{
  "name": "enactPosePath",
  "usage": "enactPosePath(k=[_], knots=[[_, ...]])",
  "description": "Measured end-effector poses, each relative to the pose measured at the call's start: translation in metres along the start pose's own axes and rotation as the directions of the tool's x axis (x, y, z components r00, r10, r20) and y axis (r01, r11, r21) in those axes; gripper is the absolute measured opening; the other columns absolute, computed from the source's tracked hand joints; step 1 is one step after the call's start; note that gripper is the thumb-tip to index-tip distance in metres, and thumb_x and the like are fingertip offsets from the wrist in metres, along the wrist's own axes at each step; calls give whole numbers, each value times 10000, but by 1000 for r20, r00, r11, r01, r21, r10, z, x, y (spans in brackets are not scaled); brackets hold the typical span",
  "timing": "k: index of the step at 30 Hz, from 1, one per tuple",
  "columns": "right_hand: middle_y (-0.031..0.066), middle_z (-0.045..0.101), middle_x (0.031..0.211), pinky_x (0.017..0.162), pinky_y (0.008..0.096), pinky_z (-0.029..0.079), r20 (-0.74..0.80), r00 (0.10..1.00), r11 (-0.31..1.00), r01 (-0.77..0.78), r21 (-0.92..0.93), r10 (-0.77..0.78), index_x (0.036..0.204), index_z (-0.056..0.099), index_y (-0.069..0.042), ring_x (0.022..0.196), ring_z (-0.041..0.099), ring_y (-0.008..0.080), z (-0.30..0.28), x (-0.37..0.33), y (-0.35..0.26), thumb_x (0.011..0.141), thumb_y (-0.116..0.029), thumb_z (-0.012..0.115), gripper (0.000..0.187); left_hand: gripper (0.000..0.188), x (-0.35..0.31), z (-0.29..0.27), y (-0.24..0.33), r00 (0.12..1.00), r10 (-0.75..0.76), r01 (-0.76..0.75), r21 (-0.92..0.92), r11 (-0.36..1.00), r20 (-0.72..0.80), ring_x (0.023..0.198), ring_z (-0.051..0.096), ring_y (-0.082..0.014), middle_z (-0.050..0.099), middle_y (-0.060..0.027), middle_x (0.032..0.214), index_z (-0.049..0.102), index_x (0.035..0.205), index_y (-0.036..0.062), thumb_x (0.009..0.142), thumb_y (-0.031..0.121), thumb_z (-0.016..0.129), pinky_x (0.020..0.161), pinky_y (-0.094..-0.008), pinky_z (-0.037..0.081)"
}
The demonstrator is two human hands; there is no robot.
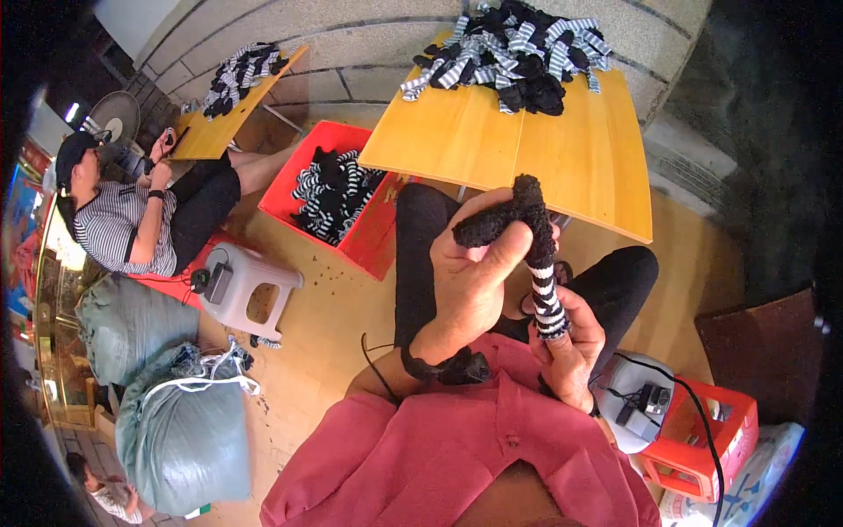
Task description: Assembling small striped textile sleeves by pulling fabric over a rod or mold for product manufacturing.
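In front of my chest I hold a small knitted piece [534, 224], fuzzy black at the top with a black-and-white striped tube below. Whether it is a glove or a sock I cannot tell. My left hand [470, 281] pinches the black part between thumb and fingers, where one black lobe points left and another stands upward. Lower down, my right hand [572, 351] is closed around the striped tube's open end. Its thumb lies at the opening, and some fingertips are hidden behind the fabric.
Ahead stands a yellow wooden table [492, 145] with a pile of striped knitted pieces [518, 57]. A red bin [373, 233] holds more. At left, another person [132, 211] sits by a second table [224, 127]. Stuffed sacks [189, 439], a grey stool [255, 285] and a red stool [707, 430] stand around.
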State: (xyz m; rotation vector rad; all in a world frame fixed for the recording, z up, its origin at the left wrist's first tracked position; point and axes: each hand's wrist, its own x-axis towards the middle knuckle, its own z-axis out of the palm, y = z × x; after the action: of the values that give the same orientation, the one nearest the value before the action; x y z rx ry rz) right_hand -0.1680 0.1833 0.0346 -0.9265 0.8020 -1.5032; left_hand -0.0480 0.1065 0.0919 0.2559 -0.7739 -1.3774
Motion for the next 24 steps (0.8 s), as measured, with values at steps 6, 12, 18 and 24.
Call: enactPosePath(k=[6,12,18,24], knots=[[30,596,855,606,175,426,-29,1000,966,-2,-259,-6,1159,506,26,685,528,56,-12,-3,0,832,-21,593,342,238,11,2,19,997,-76,75,-27,997,-20,746,620,-213,621,-147,861,531,1048,-30,883,140,554,706,-316,499],[99,641,946,734,245,473,-18,991,889,109,-444,-131,1187,493,32,789,597,112,-19,2,-5,815,-20,599,391,189,7,-9,11,941,-258,258,29,966,220,568,555,-238,578,-141,653,547,950,-17,875,156,537,626,-371,448],[133,650,947,795,259,462,56,974,784,209,-584,-218,1191,485,45,899,611,159,-12,11,-12,805,-13,581,403,128,-2,-8,7,869,-452,439,109,892,200,541,570,-139,605,-84,634,624,868,-6,818,111,630,490,-241,421],[60,610,810,541,208,446,148,988,995,-37,-92,50,1185,474,26,649,579,121,-15,13,-10,829,-83,608,396,156,-5,0,9,843,-471,453,131,882,259,542,548,-107,592,-60,636,616,819,-15,833,140,623,477,-209,400]])
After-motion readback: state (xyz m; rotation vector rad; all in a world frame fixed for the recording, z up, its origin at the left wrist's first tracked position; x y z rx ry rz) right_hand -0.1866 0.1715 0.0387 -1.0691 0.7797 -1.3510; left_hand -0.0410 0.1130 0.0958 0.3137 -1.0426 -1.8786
